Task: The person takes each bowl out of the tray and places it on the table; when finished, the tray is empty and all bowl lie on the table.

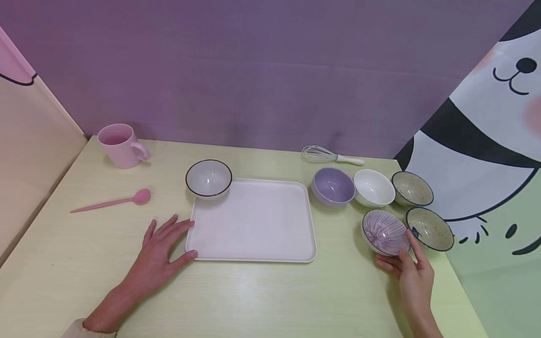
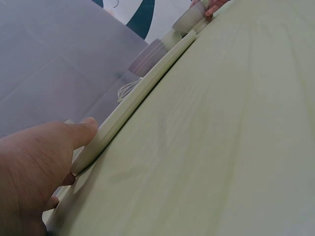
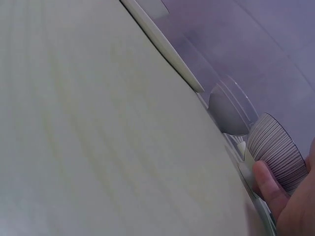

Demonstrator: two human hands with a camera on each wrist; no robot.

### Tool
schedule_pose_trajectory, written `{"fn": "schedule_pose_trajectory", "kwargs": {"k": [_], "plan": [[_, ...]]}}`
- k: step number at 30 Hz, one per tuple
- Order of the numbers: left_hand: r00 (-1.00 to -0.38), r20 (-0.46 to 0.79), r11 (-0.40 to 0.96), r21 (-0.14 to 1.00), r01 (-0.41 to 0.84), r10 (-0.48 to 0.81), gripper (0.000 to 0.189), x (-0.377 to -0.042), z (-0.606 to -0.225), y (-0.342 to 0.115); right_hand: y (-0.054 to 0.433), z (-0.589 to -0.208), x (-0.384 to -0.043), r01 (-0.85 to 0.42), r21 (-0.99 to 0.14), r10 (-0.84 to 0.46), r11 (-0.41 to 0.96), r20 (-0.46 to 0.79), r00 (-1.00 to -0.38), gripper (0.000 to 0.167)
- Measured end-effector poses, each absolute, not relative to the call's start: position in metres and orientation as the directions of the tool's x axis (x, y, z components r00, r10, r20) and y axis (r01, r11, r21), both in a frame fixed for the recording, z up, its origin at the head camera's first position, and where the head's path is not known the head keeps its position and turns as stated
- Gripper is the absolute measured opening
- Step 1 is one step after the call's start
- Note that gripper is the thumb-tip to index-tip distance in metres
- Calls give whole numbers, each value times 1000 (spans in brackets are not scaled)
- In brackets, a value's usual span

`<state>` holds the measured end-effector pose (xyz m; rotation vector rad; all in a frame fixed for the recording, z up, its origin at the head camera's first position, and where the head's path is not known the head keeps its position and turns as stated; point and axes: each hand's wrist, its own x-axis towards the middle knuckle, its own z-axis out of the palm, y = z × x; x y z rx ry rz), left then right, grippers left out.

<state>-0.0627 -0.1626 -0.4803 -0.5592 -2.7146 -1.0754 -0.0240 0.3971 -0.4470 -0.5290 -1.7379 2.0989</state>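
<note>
My right hand (image 1: 412, 277) grips a purple-striped bowl (image 1: 383, 231) at its near right side, thumb and fingers around the wall. In the right wrist view the striped bowl (image 3: 276, 147) is tilted, with a fingertip (image 3: 266, 179) low on its outside. My left hand (image 1: 162, 253) touches the left edge of a white rectangular tray (image 1: 253, 225), fingers extended and spread. From the left wrist view, the thumb (image 2: 83, 132) lies against the tray's rim (image 2: 133, 101). A white bowl with a dark rim (image 1: 209, 179) sits at the tray's back left corner.
Close to the striped bowl stand a purple bowl (image 1: 333, 187), a white bowl (image 1: 374, 188) and two speckled bowls (image 1: 412, 189) with dark rims. Behind them lies a whisk (image 1: 331, 156). On the left are a pink mug (image 1: 122, 149) and a pink spoon (image 1: 112, 203).
</note>
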Motion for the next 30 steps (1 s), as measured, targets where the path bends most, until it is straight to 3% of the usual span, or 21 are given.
{"fn": "schedule_pose_trajectory", "kwargs": {"k": [14,24,30], "plan": [[-914,288,666,627,405,285,65,-62,-480,-162,405,-450,-20,-4,-1000,378,-6,2,-926,61],[-912,296,666,623,410,285,65,-62,-483,-164,409,-449,-18,86,-993,378,84,-48,-925,63],[-911,299,665,622,412,285,65,-63,-483,-164,405,-445,-14,42,-993,403,113,7,-915,59]]}}
